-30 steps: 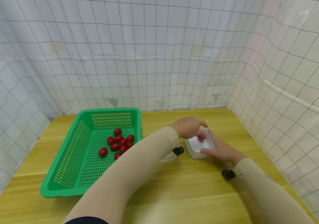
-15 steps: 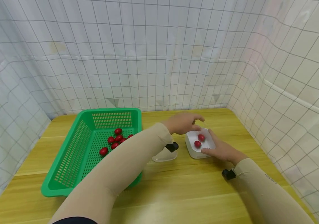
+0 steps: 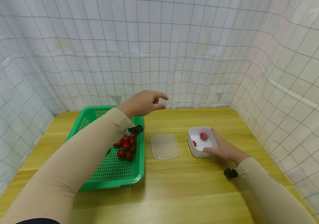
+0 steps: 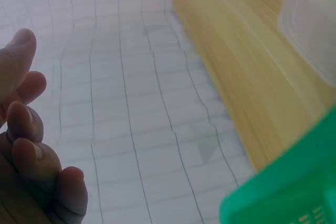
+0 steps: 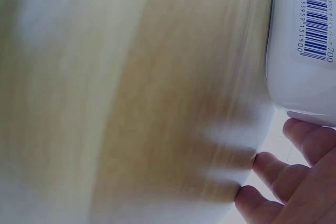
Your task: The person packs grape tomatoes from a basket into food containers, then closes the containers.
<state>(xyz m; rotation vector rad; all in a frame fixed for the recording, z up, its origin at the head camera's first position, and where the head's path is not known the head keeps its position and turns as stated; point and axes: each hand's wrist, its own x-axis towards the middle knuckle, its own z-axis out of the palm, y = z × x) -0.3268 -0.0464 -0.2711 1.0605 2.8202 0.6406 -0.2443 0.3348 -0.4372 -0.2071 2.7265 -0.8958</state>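
Basket left, box right, probably lid between

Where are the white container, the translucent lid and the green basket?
White container (image 3: 203, 145): head view, bare inner floor.
Translucent lid (image 3: 165, 147): head view, middle of its flat face.
Green basket (image 3: 141, 155): head view, the rim on its right side.

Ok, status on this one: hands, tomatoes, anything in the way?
Left hand raised near green basket, holding nothing. Right hand gripping white container. Two tomatoes seen inside, more in basket. Translucent lid lies flat between; apparently no obstacle.
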